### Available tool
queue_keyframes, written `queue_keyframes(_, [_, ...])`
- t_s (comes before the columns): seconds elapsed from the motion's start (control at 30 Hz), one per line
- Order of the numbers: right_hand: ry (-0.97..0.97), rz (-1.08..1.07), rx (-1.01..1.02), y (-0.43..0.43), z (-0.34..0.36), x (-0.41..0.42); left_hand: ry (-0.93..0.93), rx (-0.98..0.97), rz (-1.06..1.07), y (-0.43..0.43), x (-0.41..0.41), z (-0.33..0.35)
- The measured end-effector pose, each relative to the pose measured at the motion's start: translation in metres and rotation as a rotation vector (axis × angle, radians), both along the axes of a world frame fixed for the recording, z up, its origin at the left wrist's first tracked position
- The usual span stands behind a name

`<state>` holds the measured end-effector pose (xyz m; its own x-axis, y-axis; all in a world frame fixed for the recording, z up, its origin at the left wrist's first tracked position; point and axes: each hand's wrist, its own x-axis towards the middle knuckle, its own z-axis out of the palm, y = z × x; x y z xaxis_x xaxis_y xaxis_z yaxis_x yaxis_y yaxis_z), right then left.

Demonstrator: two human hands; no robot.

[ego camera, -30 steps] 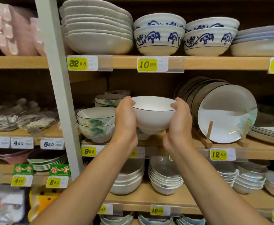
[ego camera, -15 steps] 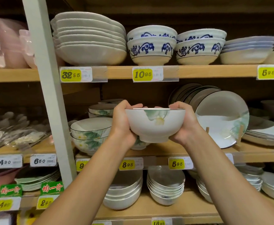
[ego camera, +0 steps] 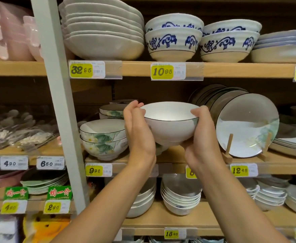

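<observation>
A white bowl (ego camera: 170,128) with a thin dark rim is held between my two hands, in front of the middle shelf (ego camera: 171,155). It is upright and its plain white inside shows. My left hand (ego camera: 138,135) cups its left side, with the thumb and fingertips up at the rim. On the other side my right hand (ego camera: 202,141) holds the right wall, thumb on the rim and palm near the foot. The bowl's foot sits low over the shelf board; whether it touches I cannot tell.
Two stacked lotus-print bowls (ego camera: 103,137) stand just left of my left hand. A plate (ego camera: 247,125) leans on a wooden stand at the right. Blue-patterned bowls (ego camera: 173,41) fill the shelf above. A grey upright post (ego camera: 59,102) stands to the left.
The bowl was level with its green print facing me half a second ago. Now its inside shows and it sits lower, closer to the shelf. Both hands have stayed on it.
</observation>
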<state>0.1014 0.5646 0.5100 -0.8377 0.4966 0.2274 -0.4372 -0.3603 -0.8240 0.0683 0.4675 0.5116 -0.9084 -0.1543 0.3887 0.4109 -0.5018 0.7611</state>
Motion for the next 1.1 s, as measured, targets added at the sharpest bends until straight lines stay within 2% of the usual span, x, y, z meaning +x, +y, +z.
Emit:
queue_keyframes(0.07, [-0.028,0.125,-0.123,0.017,0.006,-0.002,0.016,-0.036,-0.113,-0.009,-0.006,0.002])
queue_keyframes(0.2, [-0.167,0.544,-0.165,0.033,0.015,-0.003,-0.161,-0.176,-0.382,-0.021,-0.014,0.018])
queue_keyframes(0.27, [-0.244,0.594,-0.180,0.033,0.015,-0.006,-0.218,-0.166,-0.439,-0.022,-0.012,0.021])
queue_keyframes(0.37, [-0.308,0.583,-0.178,0.030,0.017,-0.007,-0.293,-0.058,-0.444,-0.020,-0.006,0.021])
queue_keyframes(0.47, [-0.293,0.503,-0.201,0.031,0.015,-0.007,-0.316,-0.001,-0.371,-0.019,-0.002,0.017])
queue_keyframes(0.6, [-0.158,0.426,-0.005,0.025,0.014,0.007,-0.327,0.099,-0.298,-0.017,0.003,0.017])
queue_keyframes(0.7, [-0.085,0.211,0.155,0.012,0.009,0.015,-0.229,0.144,-0.127,-0.016,0.003,0.018])
queue_keyframes(0.83, [-0.049,0.013,0.256,-0.005,0.013,0.016,-0.045,0.022,0.044,-0.011,0.010,0.016])
queue_keyframes(0.93, [-0.067,-0.001,0.122,0.000,0.022,0.010,-0.004,-0.083,-0.077,-0.012,0.012,0.012])
queue_keyframes(1.03, [-0.110,0.142,-0.099,0.015,0.031,0.002,-0.027,-0.108,-0.272,-0.028,0.001,0.013])
queue_keyframes(1.1, [-0.193,0.225,-0.152,0.022,0.035,-0.003,-0.035,-0.239,-0.356,-0.041,-0.011,0.019])
